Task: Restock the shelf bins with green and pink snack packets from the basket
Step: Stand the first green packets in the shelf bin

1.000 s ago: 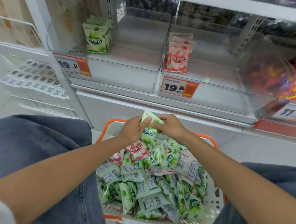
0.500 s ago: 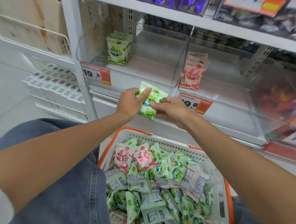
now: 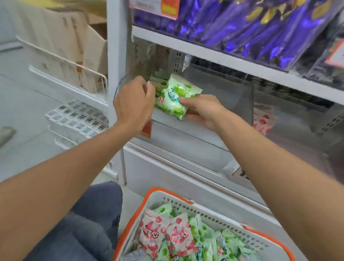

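My right hand point(image 3: 202, 110) pinches a green snack packet point(image 3: 175, 97) by its lower right corner, holding it inside the left clear shelf bin point(image 3: 217, 87). My left hand point(image 3: 134, 103), fingers curled, touches the packet's left edge beside the green packets point(image 3: 159, 81) standing in that bin. Pink packets point(image 3: 263, 121) show through the wall of the right bin. Below, the white basket with an orange rim point(image 3: 137, 213) holds several green packets point(image 3: 208, 246) and two pink ones point(image 3: 163, 233).
A shelf of purple foil bags point(image 3: 249, 21) hangs close above the bins. The white upright post point(image 3: 116, 50) stands just left of my left hand. Cardboard boxes in a wire rack point(image 3: 68, 54) sit to the left. My knee in jeans point(image 3: 90, 221) is beside the basket.
Both hands lifted the green packet from over the basket up past the price strip and into the left bin. The view tilted upward, so the basket now sits at the bottom.
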### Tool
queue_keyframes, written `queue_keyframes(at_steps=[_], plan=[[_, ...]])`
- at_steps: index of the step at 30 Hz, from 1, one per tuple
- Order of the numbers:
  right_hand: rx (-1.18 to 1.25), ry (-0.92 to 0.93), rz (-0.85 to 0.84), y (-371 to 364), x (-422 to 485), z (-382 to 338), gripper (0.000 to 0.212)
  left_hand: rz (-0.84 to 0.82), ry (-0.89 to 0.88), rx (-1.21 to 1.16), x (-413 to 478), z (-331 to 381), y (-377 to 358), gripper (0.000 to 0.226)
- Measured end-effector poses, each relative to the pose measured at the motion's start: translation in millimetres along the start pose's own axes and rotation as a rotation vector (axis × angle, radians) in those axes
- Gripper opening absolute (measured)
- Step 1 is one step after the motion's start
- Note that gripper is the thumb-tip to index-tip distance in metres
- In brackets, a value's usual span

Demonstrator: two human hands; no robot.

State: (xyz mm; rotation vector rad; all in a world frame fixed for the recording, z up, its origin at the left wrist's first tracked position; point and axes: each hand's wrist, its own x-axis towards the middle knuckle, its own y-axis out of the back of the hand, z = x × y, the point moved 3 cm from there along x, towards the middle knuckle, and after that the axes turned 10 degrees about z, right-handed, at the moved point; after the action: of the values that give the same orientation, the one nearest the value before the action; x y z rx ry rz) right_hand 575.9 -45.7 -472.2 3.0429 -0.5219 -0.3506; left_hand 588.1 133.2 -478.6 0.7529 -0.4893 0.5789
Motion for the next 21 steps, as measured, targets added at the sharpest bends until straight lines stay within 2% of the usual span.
queue_keyframes(at_steps=[3,7,9,12,15,21], plan=[[-0.070,0.040,0.084,-27,46,10,0.026,-0.013,-0.094,0.103,15,-24,-4,0.031],[-0.380,0.150,0.185,-59,92,24,0.018,0.007,-0.149,0.167,13,-42,-11,0.030],[-0.484,0.199,0.239,-69,108,30,0.023,0.022,-0.137,0.168,13,-44,-13,0.029],[-0.561,0.237,0.279,-78,123,43,0.039,0.013,-0.138,0.175,13,-43,-14,0.027],[-0.631,0.235,0.210,-85,134,51,0.053,0.024,-0.145,0.194,13,-43,-15,0.026],[-0.647,0.191,0.291,-99,148,51,0.051,0.036,-0.150,0.207,13,-44,-17,0.025]])
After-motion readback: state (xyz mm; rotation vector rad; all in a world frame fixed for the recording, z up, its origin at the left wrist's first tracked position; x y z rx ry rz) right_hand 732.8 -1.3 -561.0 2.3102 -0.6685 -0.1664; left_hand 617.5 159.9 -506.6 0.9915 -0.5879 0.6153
